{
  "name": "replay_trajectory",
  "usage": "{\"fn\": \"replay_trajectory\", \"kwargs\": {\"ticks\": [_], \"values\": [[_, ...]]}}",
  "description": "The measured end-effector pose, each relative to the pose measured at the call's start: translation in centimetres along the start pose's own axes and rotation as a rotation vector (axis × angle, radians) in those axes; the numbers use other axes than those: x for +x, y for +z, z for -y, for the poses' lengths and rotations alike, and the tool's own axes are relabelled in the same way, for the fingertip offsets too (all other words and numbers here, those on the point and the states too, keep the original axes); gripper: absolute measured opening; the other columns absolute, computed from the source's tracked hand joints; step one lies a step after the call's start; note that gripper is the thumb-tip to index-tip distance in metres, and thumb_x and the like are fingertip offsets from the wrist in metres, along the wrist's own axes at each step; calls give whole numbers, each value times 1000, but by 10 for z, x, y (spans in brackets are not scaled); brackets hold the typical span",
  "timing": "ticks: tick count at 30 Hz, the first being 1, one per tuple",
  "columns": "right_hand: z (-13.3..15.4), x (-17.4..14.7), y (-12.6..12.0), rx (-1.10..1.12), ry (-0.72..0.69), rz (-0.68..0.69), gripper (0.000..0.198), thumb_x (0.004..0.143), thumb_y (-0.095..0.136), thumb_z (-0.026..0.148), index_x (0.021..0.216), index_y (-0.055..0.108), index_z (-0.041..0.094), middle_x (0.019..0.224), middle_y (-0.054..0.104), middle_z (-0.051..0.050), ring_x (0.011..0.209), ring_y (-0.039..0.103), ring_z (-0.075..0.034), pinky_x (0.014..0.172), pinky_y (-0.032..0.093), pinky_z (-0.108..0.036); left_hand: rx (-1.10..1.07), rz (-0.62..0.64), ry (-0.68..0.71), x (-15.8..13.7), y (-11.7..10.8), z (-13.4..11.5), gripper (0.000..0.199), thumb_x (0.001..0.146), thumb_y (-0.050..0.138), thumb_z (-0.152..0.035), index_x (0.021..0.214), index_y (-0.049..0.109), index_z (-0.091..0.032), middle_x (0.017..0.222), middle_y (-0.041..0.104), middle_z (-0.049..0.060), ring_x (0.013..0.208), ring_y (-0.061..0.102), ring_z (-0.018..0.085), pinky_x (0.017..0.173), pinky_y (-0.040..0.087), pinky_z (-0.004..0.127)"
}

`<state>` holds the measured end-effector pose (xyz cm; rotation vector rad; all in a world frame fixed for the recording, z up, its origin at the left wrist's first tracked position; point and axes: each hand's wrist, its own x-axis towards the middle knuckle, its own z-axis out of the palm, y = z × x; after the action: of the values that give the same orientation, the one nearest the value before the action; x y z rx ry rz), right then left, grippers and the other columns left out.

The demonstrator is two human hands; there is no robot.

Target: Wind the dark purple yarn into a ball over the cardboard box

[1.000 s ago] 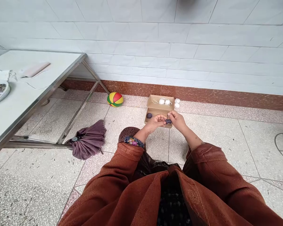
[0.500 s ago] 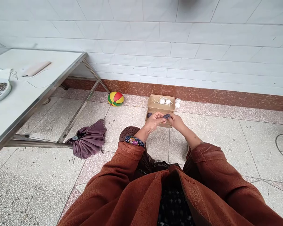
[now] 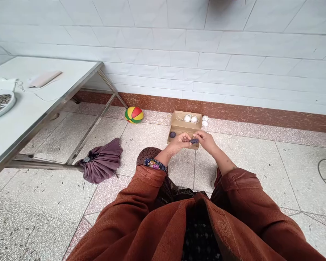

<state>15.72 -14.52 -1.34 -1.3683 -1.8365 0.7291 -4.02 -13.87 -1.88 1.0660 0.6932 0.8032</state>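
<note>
Between my two hands is a small bundle of dark purple-grey yarn (image 3: 193, 141). My left hand (image 3: 179, 142) pinches its left end with thumb and forefinger. At its right end, the fingers of my right hand (image 3: 205, 140) are closed on it. Both hands are over the front part of an open cardboard box (image 3: 176, 127). A dark ball of yarn (image 3: 172, 134) lies inside the box, left of my hands. White balls of yarn (image 3: 187, 118) with loose strands rest in the raised back part of the box.
More white balls (image 3: 205, 120) lie on the floor right of the box. A striped ball (image 3: 134, 115) is near the wall. The folded purple umbrella (image 3: 103, 161) lies beside the metal-framed table (image 3: 78, 69). On the table is a dish (image 3: 2, 105) of dark bits. A thin cable (image 3: 322, 166) curves at right.
My hands have shifted slightly down and to the right with the yarn bundle. My right fingers have moved over its top, and the dark ball in the box shows more fully.
</note>
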Motion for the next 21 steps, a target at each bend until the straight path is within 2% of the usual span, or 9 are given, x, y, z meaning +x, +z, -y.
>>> {"fn": "replay_trajectory", "kwargs": {"ticks": [2, 5, 8, 10, 13, 15, 16, 18, 21], "values": [[0, -3, 8, -8, -20, 82, 28, 99, 56, 41, 80, 66, 23, 76, 68, -3, 73, 62, -20, 69, 47, -30, -75, -93, 36, 1, -2, -3, 41, 63, 89, -29, 86, 56, -18, 81, 68, -2, 70, 61, 10, 74, 47, 27], [9, -12, 16, 6, -140, 227, 29, 101, 56, 42, 81, 65, 23, 76, 67, -2, 72, 62, -18, 71, 47, -29, -34, -325, 62, 7, -7, -2, 36, 65, 85, -27, 83, 55, -19, 73, 63, -4, 67, 59, 10, 73, 47, 27], [18, -15, 11, 42, -195, 208, 28, 102, 55, 44, 87, 67, 23, 83, 69, -3, 78, 64, -19, 76, 48, -31, 65, -452, 50, 12, -11, 1, 35, 62, 86, -18, 78, 55, -18, 69, 60, -5, 65, 55, 9, 70, 43, 24], [18, -12, 3, 53, -146, 102, 27, 101, 54, 44, 90, 68, 23, 86, 70, -4, 81, 64, -20, 78, 49, -32, 104, -385, 17, 11, -10, 3, 36, 60, 87, -17, 77, 56, -18, 71, 61, -5, 67, 55, 8, 70, 41, 23], [11, -4, -4, 31, -13, -54, 27, 100, 54, 42, 87, 68, 22, 82, 69, -4, 78, 63, -21, 75, 49, -33, 80, -123, -73, 5, -7, 3, 39, 58, 89, -22, 80, 57, -17, 76, 65, -3, 69, 58, 9, 71, 43, 25], [5, -2, -2, 0, 50, -78, 26, 99, 54, 39, 85, 67, 22, 80, 69, -4, 77, 63, -21, 74, 50, -33, -22, 4, -102, 1, -4, 0, 42, 59, 91, -26, 84, 58, -17, 81, 67, -2, 69, 60, 9, 72, 45, 26], [3, -3, 1, -15, 60, -51, 25, 99, 54, 38, 84, 68, 23, 80, 70, -4, 77, 64, -21, 74, 50, -32, -77, 20, -94, 0, -3, -2, 43, 60, 91, -27, 86, 57, -17, 82, 67, -2, 69, 60, 9, 73, 46, 27], [3, -7, 8, -48, 28, 59, 23, 99, 55, 35, 86, 69, 23, 83, 72, -4, 80, 66, -22, 75, 51, -32, -159, -30, -46, 0, -3, -4, 44, 62, 91, -28, 87, 57, -18, 80, 66, -2, 69, 60, 9, 74, 47, 27], [10, -17, 15, -99, -110, 229, 20, 100, 57, 33, 90, 71, 23, 87, 72, -5, 84, 67, -22, 78, 53, -34, -142, -216, 18, 3, -4, -5, 38, 64, 88, -25, 85, 57, -18, 74, 64, -4, 67, 59, 9, 73, 47, 27]]}}
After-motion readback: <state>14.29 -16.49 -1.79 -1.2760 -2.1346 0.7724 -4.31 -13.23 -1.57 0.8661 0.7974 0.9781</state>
